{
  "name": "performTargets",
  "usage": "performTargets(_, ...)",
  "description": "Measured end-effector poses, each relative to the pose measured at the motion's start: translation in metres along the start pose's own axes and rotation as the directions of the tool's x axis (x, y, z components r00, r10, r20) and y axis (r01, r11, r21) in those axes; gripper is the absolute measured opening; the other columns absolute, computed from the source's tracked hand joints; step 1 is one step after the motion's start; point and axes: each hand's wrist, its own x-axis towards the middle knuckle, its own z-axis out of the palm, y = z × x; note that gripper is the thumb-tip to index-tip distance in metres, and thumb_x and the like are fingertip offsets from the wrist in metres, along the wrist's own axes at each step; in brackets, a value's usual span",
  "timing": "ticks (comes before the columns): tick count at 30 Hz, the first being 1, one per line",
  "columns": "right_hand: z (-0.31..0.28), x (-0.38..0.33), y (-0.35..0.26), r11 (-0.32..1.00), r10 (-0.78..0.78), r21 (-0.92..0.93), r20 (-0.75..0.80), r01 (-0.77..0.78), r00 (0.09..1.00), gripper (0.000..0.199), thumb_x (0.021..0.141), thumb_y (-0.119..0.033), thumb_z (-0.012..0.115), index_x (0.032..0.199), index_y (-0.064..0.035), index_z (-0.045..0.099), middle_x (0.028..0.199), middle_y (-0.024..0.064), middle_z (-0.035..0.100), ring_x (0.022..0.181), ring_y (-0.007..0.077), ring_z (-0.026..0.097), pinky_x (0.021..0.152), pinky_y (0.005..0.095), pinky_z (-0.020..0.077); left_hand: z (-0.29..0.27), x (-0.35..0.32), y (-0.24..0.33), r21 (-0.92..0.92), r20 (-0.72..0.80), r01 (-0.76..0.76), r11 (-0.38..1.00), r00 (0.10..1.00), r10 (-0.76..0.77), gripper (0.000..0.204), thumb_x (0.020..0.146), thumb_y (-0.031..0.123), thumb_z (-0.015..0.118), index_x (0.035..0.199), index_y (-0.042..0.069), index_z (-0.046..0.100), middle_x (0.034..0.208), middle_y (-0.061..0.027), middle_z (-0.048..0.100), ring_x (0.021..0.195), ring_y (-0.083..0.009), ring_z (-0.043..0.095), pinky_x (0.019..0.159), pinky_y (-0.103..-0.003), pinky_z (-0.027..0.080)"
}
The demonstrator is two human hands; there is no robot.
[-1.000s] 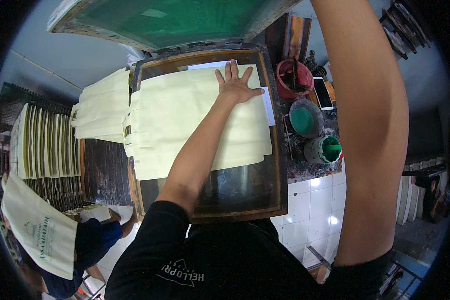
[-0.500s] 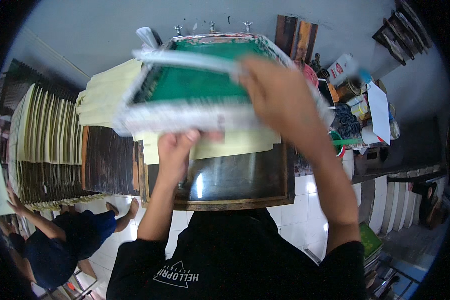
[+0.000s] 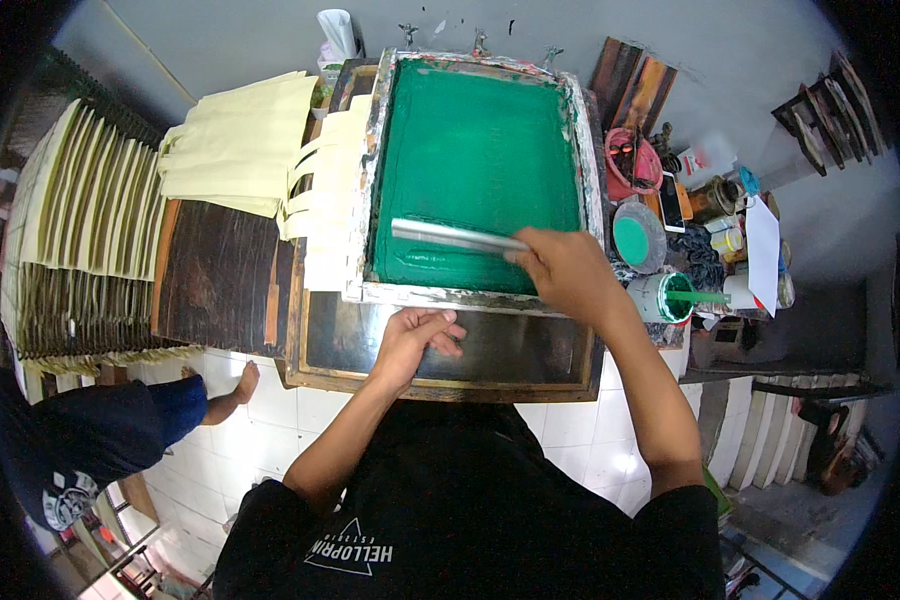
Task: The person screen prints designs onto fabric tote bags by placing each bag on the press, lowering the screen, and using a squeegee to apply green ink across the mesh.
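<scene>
My right hand (image 3: 572,275) grips a squeegee (image 3: 450,236) with a pale, metallic-looking bar, resting across the near part of a screen-printing frame (image 3: 358,262). Green ink (image 3: 480,150) covers the mesh, with a thick wet bead of it just below the squeegee. The frame lies flat on the worktable. Below its near edge, my left hand (image 3: 417,345) hovers with loosely bent fingers apart, holding nothing. Pale yellow sheets with strap-like strips (image 3: 332,200) stick out from the frame's left side; whatever lies under the mesh is hidden.
To the left are a pile of pale yellow bags (image 3: 232,140) and a rack (image 3: 80,200) full of them. An ink bucket (image 3: 662,298), a bowl of green ink (image 3: 638,240), a pink basket (image 3: 632,165) and a phone (image 3: 672,203) crowd the right. Another person (image 3: 100,430) stands lower left.
The frame, tilted up with my left hand at its near edge, now lies flat. That hand has let go. My right hand and the squeegee have come down toward the frame's near end.
</scene>
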Motion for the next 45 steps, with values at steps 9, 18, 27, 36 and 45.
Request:
performTargets(9, 0.055, 0.005, 0.022, 0.958, -0.228, -0.231, -0.262, 0.169, 0.937, 0.011, 0.091, -0.014, 0.064, 0.101, -0.0083, 0.064, 0.081, 0.0139, 0.070, 0.074, 0.0330, 0.070, 0.063, 0.0460, 0.0547, 0.002, 0.003, -0.004, -0.010, 0.000, -0.019, 1.000, 1.000, 0.019, 0.027, 0.099, 0.019, 0.063, 0.094, -0.007, 0.068, 0.079, -0.0164, 0.071, 0.063, -0.0190, 0.068, 0.064, -0.030, 0.054)
performTargets(18, -0.015, 0.198, 0.144, 0.985, -0.017, -0.173, -0.133, -0.006, 0.991, 0.036, 0.093, -0.034, 0.065, 0.117, -0.0074, 0.070, 0.093, 0.0233, 0.072, 0.089, 0.0427, 0.069, 0.086, 0.0526, 0.0532, -0.008, 0.005, 0.007, -0.222, 0.120, 0.148, 0.964, 0.985, -0.123, 0.025, 0.095, 0.013, 0.061, 0.105, -0.010, 0.065, 0.096, -0.0243, 0.072, 0.080, -0.0296, 0.074, 0.076, -0.036, 0.059)
performTargets(27, -0.024, 0.239, 0.149, 0.945, 0.110, -0.280, -0.208, -0.167, 0.972, 0.054, 0.089, -0.057, 0.065, 0.103, -0.0054, 0.073, 0.092, 0.0209, 0.073, 0.086, 0.0388, 0.071, 0.076, 0.0490, 0.0546, -0.008, 0.005, 0.067, -0.003, 0.369, 0.090, 0.996, 0.926, -0.083, 0.024, 0.101, 0.015, 0.056, 0.114, -0.004, 0.064, 0.108, -0.0225, 0.072, 0.094, -0.0268, 0.073, 0.084, -0.037, 0.058)
performTargets(36, 0.005, 0.204, 0.114, 0.911, 0.104, -0.353, -0.306, -0.214, 0.946, 0.061, 0.087, -0.066, 0.061, 0.098, -0.0070, 0.071, 0.091, 0.0170, 0.074, 0.084, 0.0363, 0.072, 0.072, 0.0498, 0.0560, -0.005, 0.208, 0.212, 0.856, 0.372, -0.453, -0.249, 0.205, 0.905, 0.025, 0.090, 0.016, 0.069, 0.113, 0.005, 0.069, 0.107, -0.0175, 0.071, 0.104, -0.0358, 0.066, 0.092, -0.042, 0.050)
performTargets(45, 0.008, 0.152, 0.084, 0.917, 0.194, -0.308, -0.215, -0.254, 0.957, 0.058, 0.085, -0.063, 0.064, 0.090, -0.0059, 0.071, 0.085, 0.0179, 0.073, 0.079, 0.0381, 0.071, 0.068, 0.0505, 0.0546, -0.020, 0.194, 0.201, 0.907, 0.309, -0.420, 0.039, 0.725, 0.615, 0.023, 0.086, 0.023, 0.075, 0.103, 0.007, 0.074, 0.090, -0.0202, 0.071, 0.082, -0.0375, 0.069, 0.074, -0.044, 0.052)
